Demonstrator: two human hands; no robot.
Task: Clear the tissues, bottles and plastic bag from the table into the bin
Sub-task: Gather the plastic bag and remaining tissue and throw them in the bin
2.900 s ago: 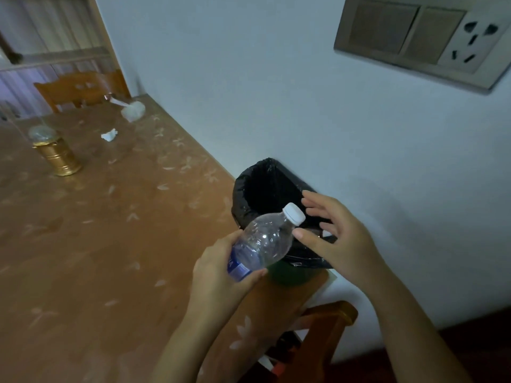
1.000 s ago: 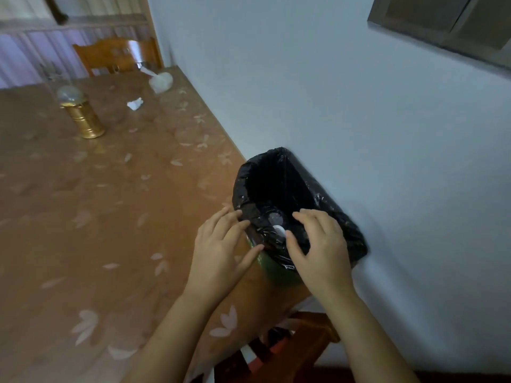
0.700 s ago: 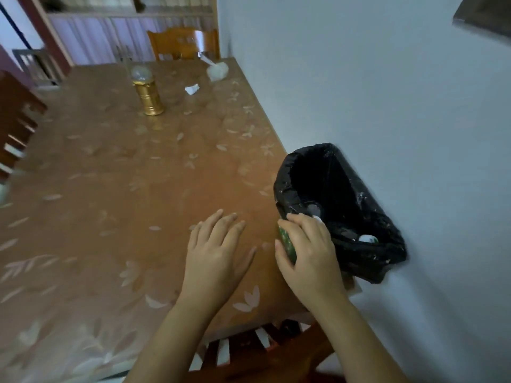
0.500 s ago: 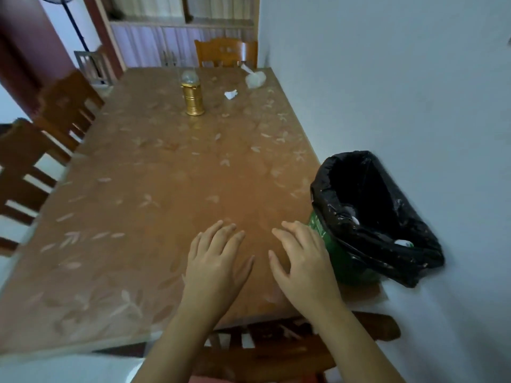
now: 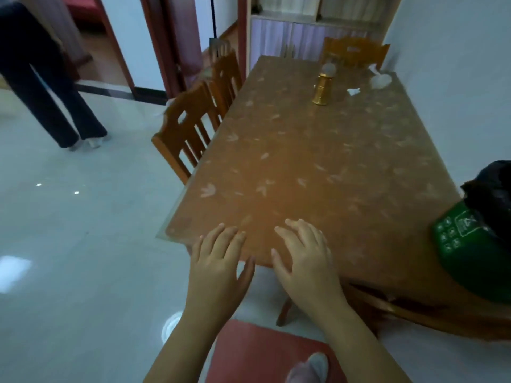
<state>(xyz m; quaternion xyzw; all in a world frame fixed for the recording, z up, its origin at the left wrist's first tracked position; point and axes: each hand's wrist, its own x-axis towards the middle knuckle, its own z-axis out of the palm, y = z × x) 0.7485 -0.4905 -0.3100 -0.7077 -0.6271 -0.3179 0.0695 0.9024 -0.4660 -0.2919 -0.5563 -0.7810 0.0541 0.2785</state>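
Left hand (image 5: 219, 261) spread flat, fingers apart, palm down over the near edge of the tabletop (image 5: 318, 167), holding nothing. Right hand (image 5: 305, 258) just beside it, likewise open and empty, fingers splayed over the brown leaf-patterned surface; whether either palm actually touches the surface cannot be told. At the right edge of the view, a green bin (image 5: 470, 252) lined with a black bag (image 5: 489, 189), standing on the near right corner of the tabletop against the white wall, only partly in view, contents hidden from here. At the far end of the tabletop, a small white tissue (image 5: 353, 91) lying flat, and just beyond it toward the wall a crumpled clear plastic bag (image 5: 381, 81), blurred. Near these, a gold-coloured stand with a pale round top (image 5: 322, 85), upright, a little apart from the tissue. No bottle visible on the surface. Wooden chair (image 5: 190, 125) pushed in along the left side, a second one behind it, and another wooden chair (image 5: 355, 53) at the far end. Below the hands, a red mat (image 5: 265, 352) on the pale glossy floor, with a slippered foot (image 5: 308, 369) on it. At upper left, the dark-trousered legs of another person (image 5: 49, 89) standing on the floor near a doorway, well apart from the table.
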